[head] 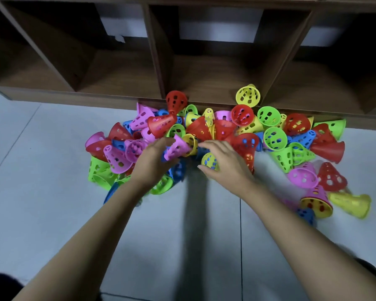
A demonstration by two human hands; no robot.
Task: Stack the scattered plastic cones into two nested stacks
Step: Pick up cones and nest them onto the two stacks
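Grey floor (52,192), jumbled perforated cones (204,131).

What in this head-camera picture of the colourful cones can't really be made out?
- Head view: whether the left hand really grips the pink perforated plastic cone; its fingers are blurred.
- Head view: what the right hand covers beyond the yellow perforated plastic cone.
- Head view: the backs of the brown wooden shelf compartments, lost in shadow.
- Head view: cones buried in the pile, so no count.

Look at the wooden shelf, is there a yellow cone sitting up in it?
Yes, one yellow cone lies on the ledge of the wooden shelf, above the pile of cones on the floor.
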